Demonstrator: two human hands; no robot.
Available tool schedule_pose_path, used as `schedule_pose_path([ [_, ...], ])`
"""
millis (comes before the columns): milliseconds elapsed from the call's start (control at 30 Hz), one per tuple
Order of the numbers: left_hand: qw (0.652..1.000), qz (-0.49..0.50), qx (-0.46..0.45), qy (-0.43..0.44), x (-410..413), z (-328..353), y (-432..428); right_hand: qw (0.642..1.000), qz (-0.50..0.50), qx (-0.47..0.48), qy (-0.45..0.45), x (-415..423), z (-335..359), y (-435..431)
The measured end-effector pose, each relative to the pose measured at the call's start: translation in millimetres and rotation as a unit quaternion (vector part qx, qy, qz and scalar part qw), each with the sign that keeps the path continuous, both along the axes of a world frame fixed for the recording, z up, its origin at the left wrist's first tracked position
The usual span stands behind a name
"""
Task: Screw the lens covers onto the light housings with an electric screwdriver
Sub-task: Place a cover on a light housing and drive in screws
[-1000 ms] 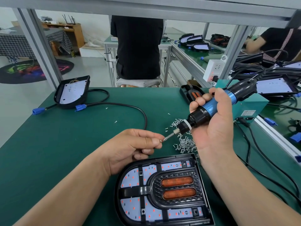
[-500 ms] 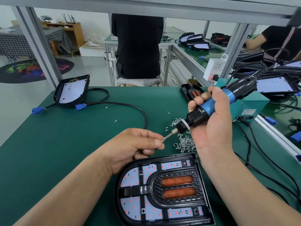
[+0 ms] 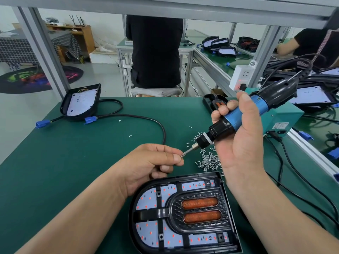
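Head view, left fingers (image 3: 176, 158) pinching screw (image 3: 182, 156) against screwdriver (image 3: 233, 117) tip

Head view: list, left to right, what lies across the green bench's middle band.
Leftmost blue connector → open housing → left hand pinching a screw → screw pile → right hand gripping the screwdriver → teal box.

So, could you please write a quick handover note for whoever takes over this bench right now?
Left hand pinches a screw at the bit tip.
Right hand grips the screwdriver, raised off the mat.
Housing with cover lies nearest; screw pile just beyond it.
Done: screw picked.
Left: drive screws into the cover; which holes are filled, I cannot tell.
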State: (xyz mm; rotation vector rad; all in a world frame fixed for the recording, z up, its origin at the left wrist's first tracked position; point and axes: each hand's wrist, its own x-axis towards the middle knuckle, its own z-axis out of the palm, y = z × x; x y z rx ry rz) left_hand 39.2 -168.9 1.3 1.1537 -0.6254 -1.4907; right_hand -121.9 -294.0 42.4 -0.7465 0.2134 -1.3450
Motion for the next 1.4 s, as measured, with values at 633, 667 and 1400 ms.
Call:
schedule_pose_path([
  [633,0.998,0.019,-0.014,-0.055,0,-1,0,0.998,-0.039,0.035,0.035,3,-3,4],
  [667,0.998,0.020,-0.016,-0.055,0,-1,0,0.998,-0.041,0.041,0.036,3,-4,4],
  [1400,0.966,-0.154,0.028,-0.204,42,28,30,0.997,0.002,0.078,-0.016,-7,9,9],
])
